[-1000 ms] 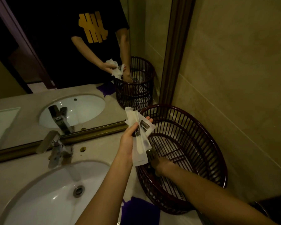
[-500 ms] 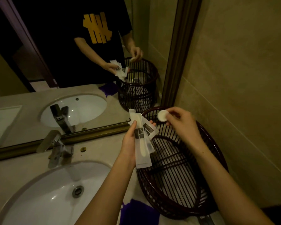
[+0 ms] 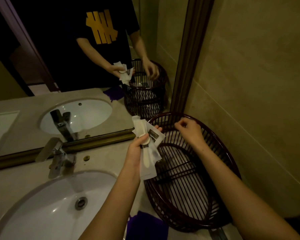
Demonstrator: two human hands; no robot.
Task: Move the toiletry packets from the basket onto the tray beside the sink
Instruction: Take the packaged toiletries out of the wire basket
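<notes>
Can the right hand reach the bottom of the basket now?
Probably yes. The right hand is above the basket rim, the top is open, and nothing lies between it and the slatted bottom.

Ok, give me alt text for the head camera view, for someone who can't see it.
A person's left hand holds a fan of white toiletry packets and a small round disc beside a dark slatted basket, while the right hand hovers loosely curled over its far rim. A white sink, faucet and mirror lie left.

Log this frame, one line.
left hand: holds toiletry packets | right hand: over basket, apparently empty | tray: not visible
</notes>
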